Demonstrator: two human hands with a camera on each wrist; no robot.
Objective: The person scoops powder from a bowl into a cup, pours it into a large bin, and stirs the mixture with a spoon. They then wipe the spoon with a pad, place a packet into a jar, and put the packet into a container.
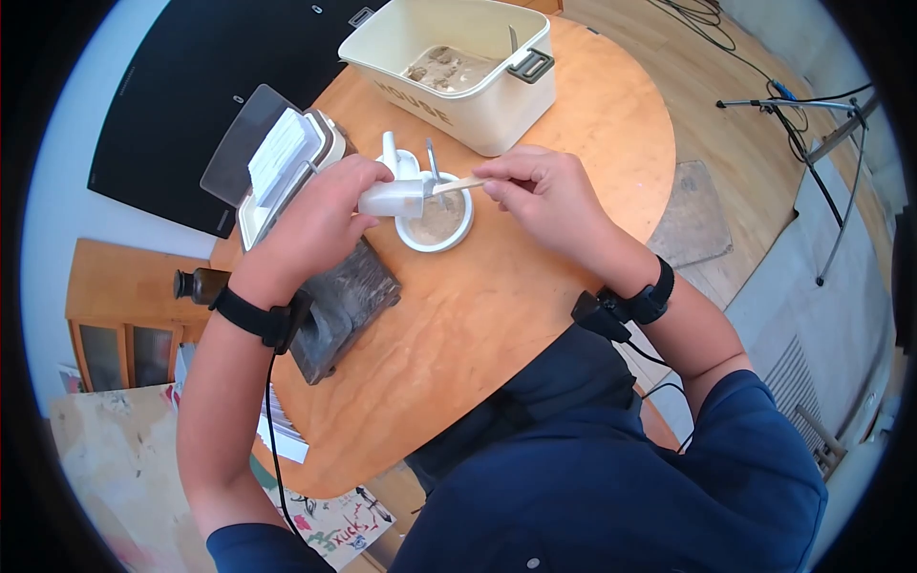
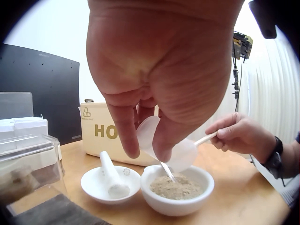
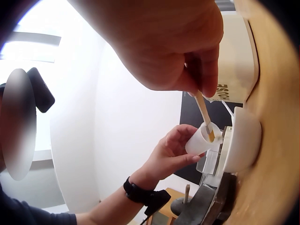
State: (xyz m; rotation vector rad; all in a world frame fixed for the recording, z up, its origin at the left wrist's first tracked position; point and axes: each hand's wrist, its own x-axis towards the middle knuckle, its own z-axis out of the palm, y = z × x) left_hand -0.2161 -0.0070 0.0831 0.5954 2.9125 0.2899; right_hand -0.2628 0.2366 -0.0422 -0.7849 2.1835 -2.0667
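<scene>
Probably midway, we have powder [image 2: 180, 188] in the bowl [image 2: 171, 205], left hand [image 1: 320, 210] grasping the tipped cup [image 1: 390, 199], right hand [image 1: 554, 199] pinching the stick [image 1: 462, 185], scraping apparently unfinished.

"What's cut off in the head view?"

"The cream box [image 1: 468, 119], at twelve o'clock. Print on the papers [image 1: 284, 158], toward ten, is too small to read."

"Left wrist?"

"The left hand [image 2: 159, 70] hides part of the cup [image 2: 183, 157] and the lettering after HO."

"Right wrist?"

"The table [image 3: 281, 70] blurs at three."
</scene>
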